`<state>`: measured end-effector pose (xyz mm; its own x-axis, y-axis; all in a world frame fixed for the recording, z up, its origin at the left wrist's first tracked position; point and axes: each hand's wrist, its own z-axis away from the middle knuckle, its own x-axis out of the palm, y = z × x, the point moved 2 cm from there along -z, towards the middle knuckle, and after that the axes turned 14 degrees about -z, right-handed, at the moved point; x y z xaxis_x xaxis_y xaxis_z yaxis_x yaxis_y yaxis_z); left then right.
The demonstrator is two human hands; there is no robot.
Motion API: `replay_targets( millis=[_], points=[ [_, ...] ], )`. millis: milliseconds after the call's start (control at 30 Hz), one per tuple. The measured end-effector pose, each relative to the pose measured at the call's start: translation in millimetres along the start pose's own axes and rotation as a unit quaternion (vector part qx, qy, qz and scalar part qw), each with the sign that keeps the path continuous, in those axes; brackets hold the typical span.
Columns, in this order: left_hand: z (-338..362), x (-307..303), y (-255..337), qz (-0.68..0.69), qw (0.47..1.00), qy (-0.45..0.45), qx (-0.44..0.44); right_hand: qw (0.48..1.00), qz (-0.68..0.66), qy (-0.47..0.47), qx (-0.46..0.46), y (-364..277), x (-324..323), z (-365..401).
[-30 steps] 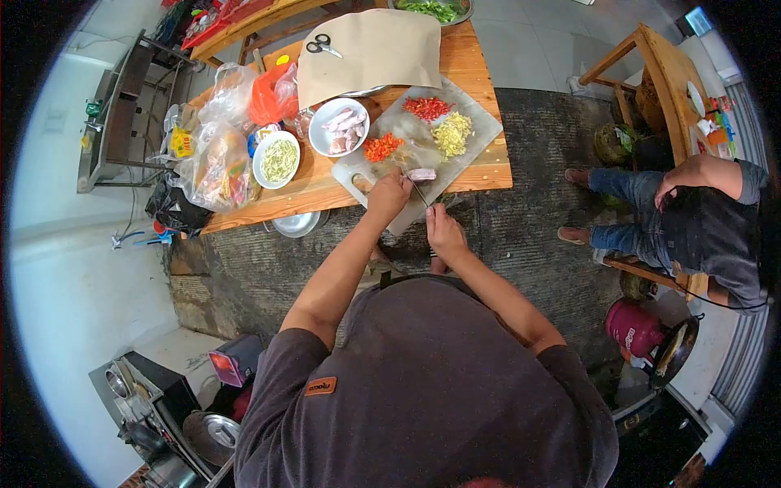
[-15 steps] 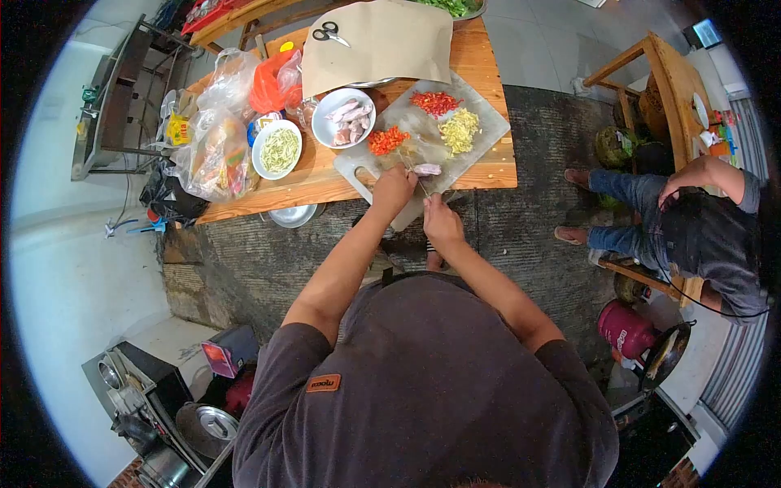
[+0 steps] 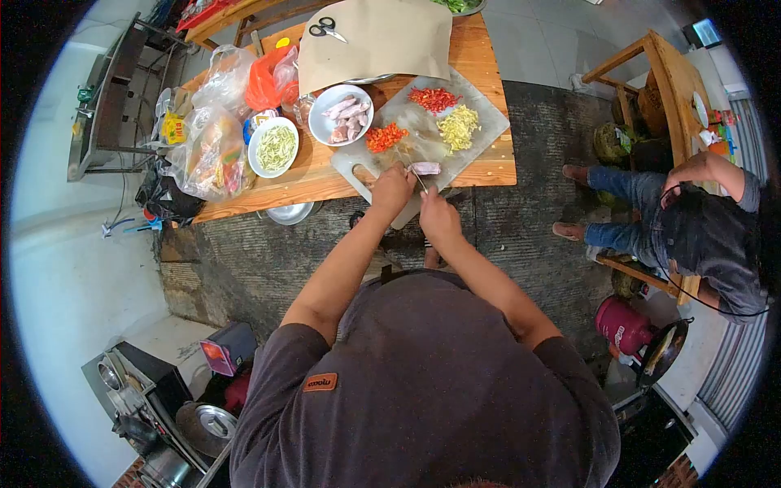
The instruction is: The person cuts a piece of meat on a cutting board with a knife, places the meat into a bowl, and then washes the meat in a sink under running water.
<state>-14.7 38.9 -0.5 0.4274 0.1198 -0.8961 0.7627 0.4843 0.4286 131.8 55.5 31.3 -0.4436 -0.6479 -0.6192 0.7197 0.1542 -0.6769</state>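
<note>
A pale pink piece of meat lies near the front edge of the grey cutting board. My left hand is closed at the meat's left end, fingertips pinching it. My right hand is wrapped round a knife, whose thin blade reaches to the meat; its handle is hidden in the fist. Chopped red chillies, diced orange-red pieces and chopped yellowish bits form separate piles on the board. Just left stands a white bowl with more pieces of similar meat.
Farther left are a bowl of pale green shreds and plastic bags. Scissors rest on a brown sheet at the back of the wooden table. Another person sits at the right, near a wok.
Both hands stay at the meat. My right hand has shifted slightly up and left, nearer the board. The whole view has moved a little.
</note>
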Motion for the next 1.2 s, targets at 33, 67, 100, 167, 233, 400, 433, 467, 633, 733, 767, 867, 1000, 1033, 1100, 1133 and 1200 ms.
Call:
replay_targets(
  millis=[33,67,100,167,233,400,433,467,633,733,767,867,1000,1033,1100,1133,1200],
  points=[
    [-1.2,4.7,-3.3,-0.005,1.000,-0.010,-0.010,1.000,0.000,0.007,-0.003,-4.9,1.6,-5.7],
    [-2.9,8.7,-6.7,-0.009,1.000,-0.018,-0.020,1.000,0.001,0.014,-0.008,-8.6,1.6,-8.8],
    [-3.8,3.5,-4.8,-0.010,1.000,-0.017,-0.020,1.000,0.000,0.014,-0.009,-4.6,5.9,-6.8],
    [-5.2,-9.3,1.7,0.009,0.997,-0.045,-0.055,0.998,-0.007,0.051,-0.032,10.3,14.9,2.7],
    [-6.9,-9.3,1.8,0.005,0.998,-0.042,-0.046,1.000,0.006,0.022,0.003,10.3,9.0,8.8],
    [-4.8,2.5,-8.0,0.018,1.000,-0.020,-0.008,1.000,-0.018,0.017,0.010,-1.1,3.6,-13.6],
    [-5.7,3.8,-10.5,0.024,0.999,-0.027,-0.006,0.999,-0.041,0.010,0.017,-0.9,3.4,-20.1],
    [-7.2,4.9,-13.0,0.031,0.999,-0.033,-0.005,0.998,-0.064,0.002,0.023,0.0,3.0,-24.2],
    [-15.1,-5.0,-26.7,0.050,0.994,-0.097,0.012,0.993,-0.113,-0.036,-0.023,35.8,-14.1,-34.9],
    [-17.1,-9.9,-31.6,0.060,0.988,-0.140,0.018,0.988,-0.127,-0.052,-0.064,42.4,-19.8,-41.5],
    [-17.6,-10.7,-32.3,0.071,0.986,-0.150,0.019,0.988,-0.128,-0.051,-0.064,43.2,-19.5,-41.1],
    [-18.7,-7.8,-30.9,0.058,0.986,-0.158,0.011,0.993,-0.082,-0.025,-0.079,40.6,-20.9,-34.2],
    [-12.8,-11.4,-18.4,0.052,0.990,-0.132,-0.023,0.996,-0.056,0.026,-0.065,27.8,-12.8,-1.3],
    [-12.0,-11.0,-17.2,0.049,0.991,-0.123,-0.033,0.995,-0.057,0.055,-0.067,25.7,-10.7,4.4],
    [-8.9,-9.7,-17.2,0.043,0.991,-0.115,-0.045,0.996,-0.050,0.040,-0.056,24.0,-5.1,11.8],
    [-5.9,-9.4,-17.0,0.048,0.994,-0.091,-0.034,0.997,-0.036,0.029,-0.060,22.9,-1.9,15.1],
    [-3.0,-10.0,-13.6,0.053,0.996,-0.065,-0.022,0.997,-0.021,0.020,-0.066,18.0,-1.0,18.4]
  ],
)
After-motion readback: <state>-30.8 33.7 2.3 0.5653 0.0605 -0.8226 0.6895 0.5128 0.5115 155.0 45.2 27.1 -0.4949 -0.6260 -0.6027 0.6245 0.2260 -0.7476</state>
